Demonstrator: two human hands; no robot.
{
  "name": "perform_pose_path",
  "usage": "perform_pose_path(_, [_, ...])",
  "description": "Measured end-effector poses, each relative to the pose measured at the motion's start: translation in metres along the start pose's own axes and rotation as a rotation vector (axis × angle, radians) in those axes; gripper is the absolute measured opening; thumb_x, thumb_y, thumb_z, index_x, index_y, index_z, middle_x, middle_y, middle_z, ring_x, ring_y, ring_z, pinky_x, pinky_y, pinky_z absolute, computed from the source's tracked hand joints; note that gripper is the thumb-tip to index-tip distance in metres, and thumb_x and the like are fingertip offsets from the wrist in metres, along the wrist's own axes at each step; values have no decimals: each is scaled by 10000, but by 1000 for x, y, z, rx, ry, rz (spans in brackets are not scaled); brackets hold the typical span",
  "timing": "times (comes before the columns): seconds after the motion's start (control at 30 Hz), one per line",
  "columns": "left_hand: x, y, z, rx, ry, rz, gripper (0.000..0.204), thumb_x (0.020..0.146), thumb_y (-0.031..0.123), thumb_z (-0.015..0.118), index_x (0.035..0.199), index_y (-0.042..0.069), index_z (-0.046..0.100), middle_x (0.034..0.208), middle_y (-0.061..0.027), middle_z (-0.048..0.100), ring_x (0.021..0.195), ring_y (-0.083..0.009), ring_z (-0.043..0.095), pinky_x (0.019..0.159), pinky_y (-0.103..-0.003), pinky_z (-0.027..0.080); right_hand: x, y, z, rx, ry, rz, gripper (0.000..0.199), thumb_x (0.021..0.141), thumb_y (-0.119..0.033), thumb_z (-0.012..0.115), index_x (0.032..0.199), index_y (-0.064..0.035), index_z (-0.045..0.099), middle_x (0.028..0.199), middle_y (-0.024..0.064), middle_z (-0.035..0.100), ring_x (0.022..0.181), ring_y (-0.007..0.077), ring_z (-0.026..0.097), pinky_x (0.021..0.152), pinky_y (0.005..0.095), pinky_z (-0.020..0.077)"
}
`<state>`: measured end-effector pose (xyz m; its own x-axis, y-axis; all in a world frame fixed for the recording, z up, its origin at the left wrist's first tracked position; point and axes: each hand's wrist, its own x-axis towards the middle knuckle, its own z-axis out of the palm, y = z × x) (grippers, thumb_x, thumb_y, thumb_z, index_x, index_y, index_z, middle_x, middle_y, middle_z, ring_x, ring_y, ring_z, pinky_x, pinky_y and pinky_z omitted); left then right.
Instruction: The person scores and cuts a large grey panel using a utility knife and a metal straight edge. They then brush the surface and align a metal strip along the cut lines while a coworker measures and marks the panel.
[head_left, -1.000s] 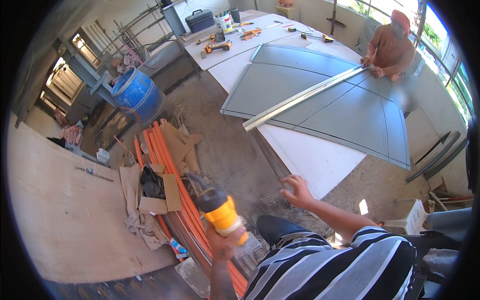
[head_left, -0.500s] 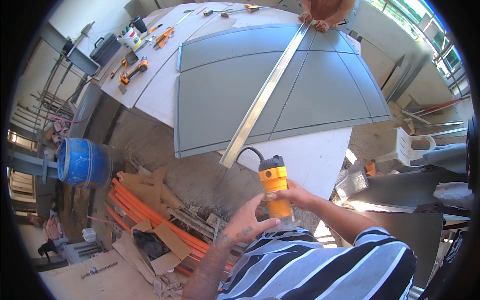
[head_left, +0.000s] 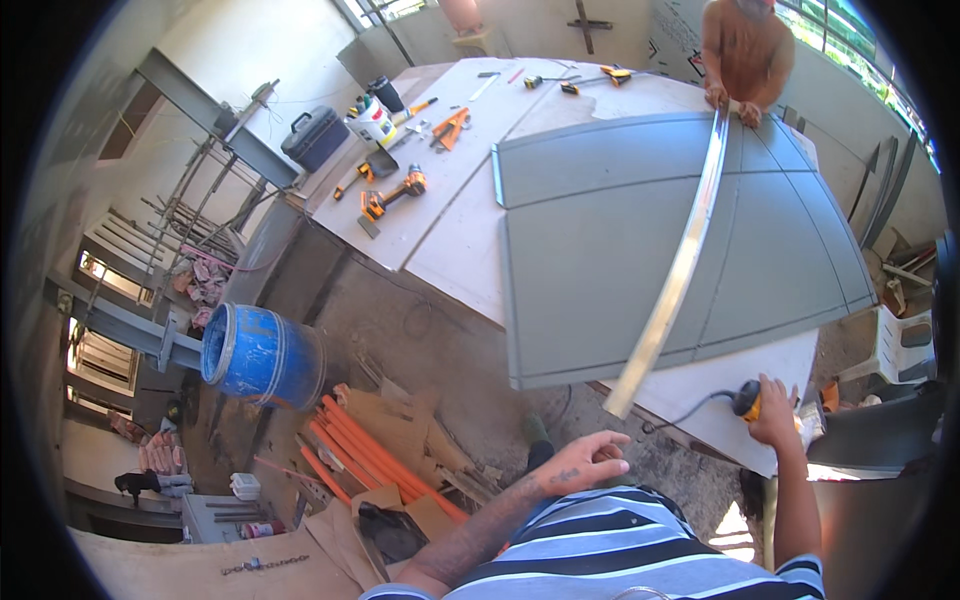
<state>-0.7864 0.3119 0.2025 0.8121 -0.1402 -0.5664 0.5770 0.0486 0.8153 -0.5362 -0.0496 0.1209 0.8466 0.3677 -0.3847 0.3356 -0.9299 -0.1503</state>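
My right hand (head_left: pixel 774 416) is wrapped round a yellow and black corded trim router (head_left: pixel 746 400) at the near right corner of the white table (head_left: pixel 735 388). The router's cord runs left from its black end. In front of my striped shirt, my left hand (head_left: pixel 588 462) is empty, its fingers apart. On the table lies a large grey panel (head_left: pixel 600 265) with dark lines across it. A long metal straightedge (head_left: pixel 680 275) crosses the panel, its near end sticking out past the table edge. At its far end are another person's hands (head_left: pixel 733 108).
A cordless drill (head_left: pixel 395 197), orange clamps (head_left: pixel 452 130), a white bucket (head_left: pixel 372 125) and a dark toolbox (head_left: pixel 317 138) occupy the table's far left. A blue drum (head_left: pixel 255 352), orange pipes (head_left: pixel 375 458) and an open cardboard box (head_left: pixel 395 525) stand left of me.
My right hand has carried the router away from my body to the right, over to the table corner. My left hand has come off the router. The view has swung left.
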Motion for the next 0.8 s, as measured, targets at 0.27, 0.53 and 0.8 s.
perform_pose_path(0.27, [-3,-16,-174,232,-190,54,644,1001,315,705,1532,13,502,1350,-193,645,1277,-286,610,1102,-406,477,-34,-60,107,129,594,410,1202,643,-55,699,1720,-140,172,1682,320,272,1586,481,217,1312,529,170])
perform_pose_path(0.53, [2,10,-369,487,152,180,688,937,382,752,1472,-6,560,1339,-256,680,1270,-359,651,1066,-435,530,-32,-64,120,324,577,527,959,751,-130,718,1630,5,359,1632,308,393,1544,460,325,1308,500,214])
perform_pose_path(0.8, [0,6,-522,309,786,286,629,922,305,791,1422,-28,607,1271,-254,702,1166,-318,698,1002,-427,561,10,-156,89,290,879,561,734,806,-159,750,1484,22,532,1491,268,519,1444,435,445,1258,505,304])
